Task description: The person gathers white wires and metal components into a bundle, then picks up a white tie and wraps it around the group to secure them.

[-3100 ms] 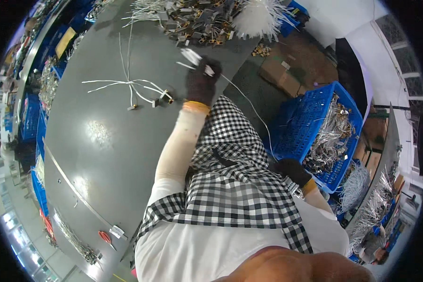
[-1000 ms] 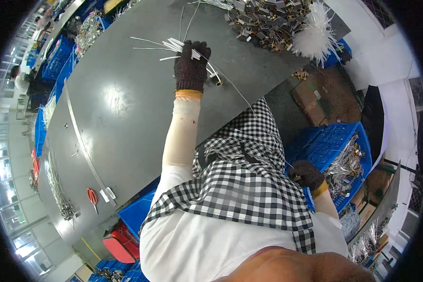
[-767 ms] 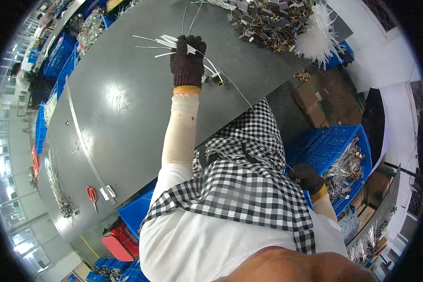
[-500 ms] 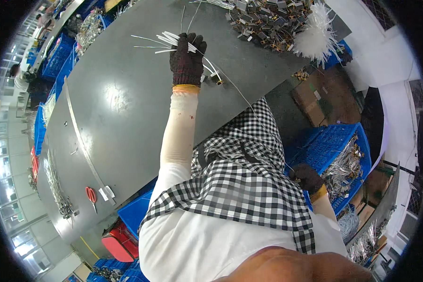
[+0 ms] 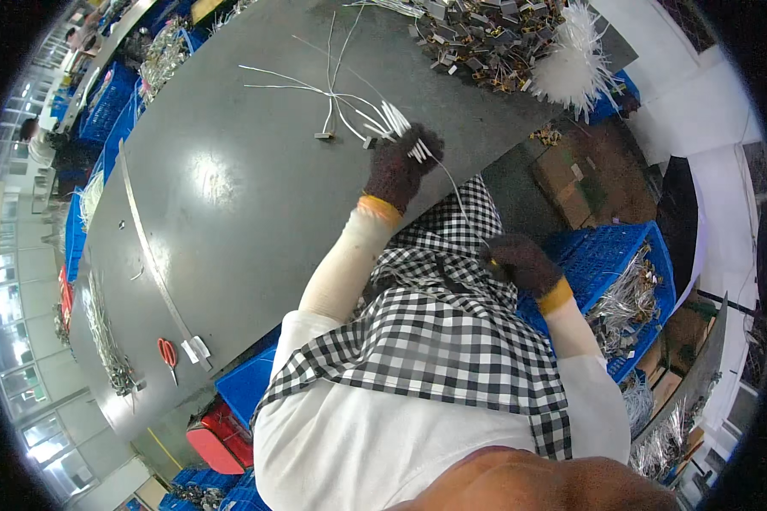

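Note:
My left hand, in a dark glove with an orange cuff, is closed around a bundle of short white tubes above the table's near edge. A thin wire runs from this bundle down to my right hand, also gloved. The right fingers are closed on the wire's end, in front of the checked apron. Several loose pale wires lie on the table just beyond the left hand. A small dark block sits at the end of one of them.
A pile of small dark-grey blocks with wires and a white tube bunch lie at the far right. Red scissors, a long metal strip and a wire bundle lie at left. A blue crate stands at my right.
My left hand has moved right and nearer with the white tubes, leaving some wires on the table. My right hand has come up and left from beside the blue crate, with the wire.

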`<action>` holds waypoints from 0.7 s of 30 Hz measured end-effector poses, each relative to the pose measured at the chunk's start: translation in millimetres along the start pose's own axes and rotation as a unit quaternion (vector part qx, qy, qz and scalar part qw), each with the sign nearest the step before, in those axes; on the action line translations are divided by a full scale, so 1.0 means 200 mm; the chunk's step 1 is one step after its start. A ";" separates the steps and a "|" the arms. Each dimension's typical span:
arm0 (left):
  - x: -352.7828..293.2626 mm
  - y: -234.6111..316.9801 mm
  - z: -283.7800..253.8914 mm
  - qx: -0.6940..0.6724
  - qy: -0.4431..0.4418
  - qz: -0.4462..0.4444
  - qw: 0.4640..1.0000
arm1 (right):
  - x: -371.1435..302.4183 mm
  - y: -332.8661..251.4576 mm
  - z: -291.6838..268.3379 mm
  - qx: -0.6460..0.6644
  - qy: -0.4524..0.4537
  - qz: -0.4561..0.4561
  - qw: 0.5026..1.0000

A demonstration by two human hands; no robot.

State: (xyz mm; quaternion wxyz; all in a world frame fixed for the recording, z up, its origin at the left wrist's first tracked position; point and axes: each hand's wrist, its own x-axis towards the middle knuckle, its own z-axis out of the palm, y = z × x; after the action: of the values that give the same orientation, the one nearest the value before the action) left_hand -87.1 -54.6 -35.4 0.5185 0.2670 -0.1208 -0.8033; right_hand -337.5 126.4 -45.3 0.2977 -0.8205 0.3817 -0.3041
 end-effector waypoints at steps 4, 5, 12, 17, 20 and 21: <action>-0.11 -0.02 0.00 0.047 0.019 -0.034 0.998 | 0.28 0.03 0.10 0.377 0.010 0.283 0.882; -0.14 0.02 0.01 0.044 0.018 -0.039 0.998 | 0.34 0.00 0.10 0.503 0.044 0.398 0.766; -0.16 0.12 -0.01 0.063 -0.037 -0.081 0.994 | 0.39 0.05 0.14 0.246 0.061 0.221 0.942; -0.26 0.11 0.08 0.675 -0.210 0.248 0.663 | 0.64 -0.07 0.08 0.392 0.134 0.222 0.883; -0.23 0.12 0.02 0.771 -0.156 0.294 0.543 | 0.73 -0.10 0.10 0.604 0.162 0.260 0.736; -0.21 0.12 0.01 0.771 -0.153 0.294 0.544 | 0.75 -0.10 0.11 0.617 0.168 0.242 0.730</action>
State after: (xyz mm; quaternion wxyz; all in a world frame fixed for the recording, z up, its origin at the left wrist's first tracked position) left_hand -56.4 -27.2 -9.4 0.2940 0.3869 -0.8425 -0.2324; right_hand -234.3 22.0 -3.5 0.7334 -0.2713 0.3397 -0.5227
